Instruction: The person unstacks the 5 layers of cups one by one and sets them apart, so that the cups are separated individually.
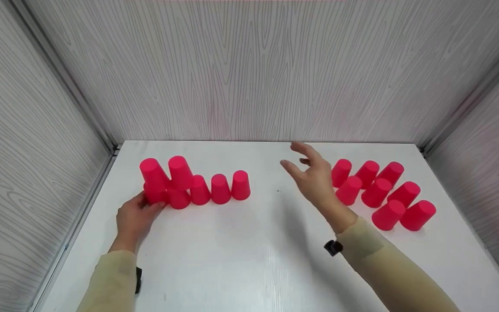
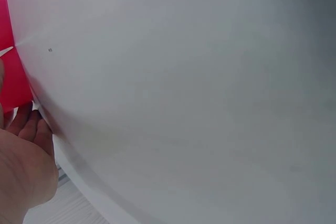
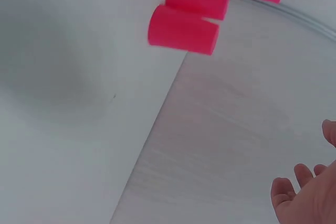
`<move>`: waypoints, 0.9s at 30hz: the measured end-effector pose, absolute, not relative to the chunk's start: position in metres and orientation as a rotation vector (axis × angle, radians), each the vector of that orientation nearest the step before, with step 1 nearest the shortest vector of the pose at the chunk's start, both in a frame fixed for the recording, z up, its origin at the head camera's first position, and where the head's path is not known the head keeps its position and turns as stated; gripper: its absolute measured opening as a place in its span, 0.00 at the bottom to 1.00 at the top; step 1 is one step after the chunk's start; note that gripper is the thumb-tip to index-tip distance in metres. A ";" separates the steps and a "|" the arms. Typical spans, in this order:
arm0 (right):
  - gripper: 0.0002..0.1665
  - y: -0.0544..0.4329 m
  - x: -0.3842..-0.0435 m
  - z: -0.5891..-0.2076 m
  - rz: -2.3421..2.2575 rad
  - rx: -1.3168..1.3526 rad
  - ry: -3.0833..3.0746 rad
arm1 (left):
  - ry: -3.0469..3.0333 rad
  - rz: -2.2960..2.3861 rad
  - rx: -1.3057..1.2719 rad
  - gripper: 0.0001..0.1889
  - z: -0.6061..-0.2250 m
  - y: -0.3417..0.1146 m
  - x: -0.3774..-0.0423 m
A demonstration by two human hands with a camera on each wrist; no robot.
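My left hand (image 1: 134, 216) grips the leftmost bottom pink cup (image 1: 156, 196) of an upside-down row, thumb in front and fingers round its outer side. The left wrist view shows those fingers (image 2: 31, 127) at the cup's lower edge. Two more cups form an upper level: the left upper cup (image 1: 153, 171) above the held one, and the right upper cup (image 1: 180, 173) beside it, over the row. Along the row to the right stand several cups, ending with the end cup (image 1: 241, 185). Raised over the table, my right hand (image 1: 316, 180) holds nothing, its fingers and thumb apart.
On the right of the white table (image 1: 232, 260) stands a loose group of upside-down pink cups (image 1: 376, 193), several in all, partly behind my right hand. Grey wood-grain panels (image 1: 249, 69) rise behind the table and on both sides.
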State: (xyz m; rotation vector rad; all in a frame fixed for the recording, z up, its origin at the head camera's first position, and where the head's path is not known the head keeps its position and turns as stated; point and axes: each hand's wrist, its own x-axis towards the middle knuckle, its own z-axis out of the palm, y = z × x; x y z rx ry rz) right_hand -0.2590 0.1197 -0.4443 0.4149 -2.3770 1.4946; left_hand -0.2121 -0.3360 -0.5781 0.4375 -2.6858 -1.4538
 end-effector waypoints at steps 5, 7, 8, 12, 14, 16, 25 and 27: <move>0.32 0.054 -0.263 -0.438 1.542 0.499 -2.424 | -2.677 -1.472 0.443 0.39 -0.578 -0.335 -0.212; 0.33 0.029 -0.264 -0.438 1.573 0.515 -2.450 | -2.675 -1.481 0.441 0.39 -0.578 -0.334 -0.213; 0.33 0.017 -0.265 -0.438 1.590 0.518 -2.463 | -2.674 -1.490 0.446 0.39 -0.578 -0.334 -0.213; 0.34 -0.024 -0.266 -0.441 1.669 0.512 -2.509 | -2.676 -1.509 0.472 0.39 -0.577 -0.333 -0.214; 0.34 -0.041 -0.267 -0.443 1.699 0.493 -2.527 | -2.679 -1.514 0.483 0.40 -0.576 -0.332 -0.215; 0.34 -0.057 -0.268 -0.446 1.730 0.480 -2.532 | -2.683 -1.511 0.483 0.40 -0.575 -0.331 -0.215; 0.37 -0.107 -0.273 -0.463 1.799 0.408 -2.619 | -2.684 -1.479 0.472 0.41 -0.576 -0.335 -0.213; 0.38 -0.115 -0.274 -0.467 1.815 0.388 -2.639 | -2.686 -1.462 0.463 0.41 -0.577 -0.336 -0.212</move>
